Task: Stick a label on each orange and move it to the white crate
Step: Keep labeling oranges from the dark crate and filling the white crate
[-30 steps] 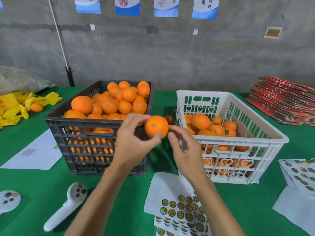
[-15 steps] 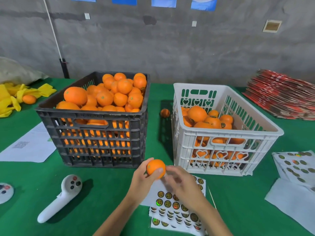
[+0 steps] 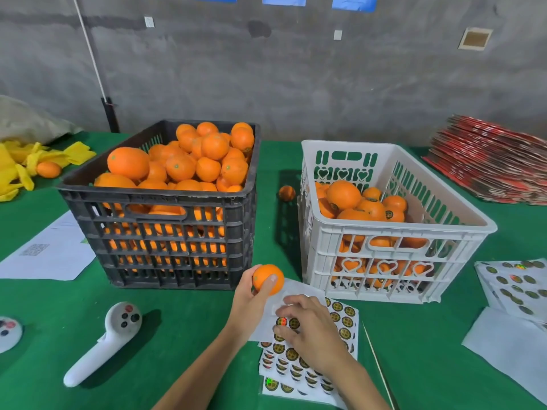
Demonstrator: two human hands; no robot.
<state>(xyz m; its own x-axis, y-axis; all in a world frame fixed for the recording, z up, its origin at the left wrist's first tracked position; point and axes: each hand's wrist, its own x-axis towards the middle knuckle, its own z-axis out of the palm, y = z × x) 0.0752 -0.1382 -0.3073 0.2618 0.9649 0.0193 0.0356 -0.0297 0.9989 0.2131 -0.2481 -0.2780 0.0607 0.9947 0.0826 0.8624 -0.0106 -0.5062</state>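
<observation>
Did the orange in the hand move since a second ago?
Yes. The orange in the left hand came down toward the person: it was level with the black crate's rim, and now sits below its base.

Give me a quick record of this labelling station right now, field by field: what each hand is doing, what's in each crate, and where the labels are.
left hand: grips one orange above the table
right hand: fingertips on the top sticker sheet; whether it pinches a label cannot be told
black crate: heaped with oranges
white crate: partly filled, several oranges show labels
stray orange: on the table between the crates
more sticker sheets: at the right edge
</observation>
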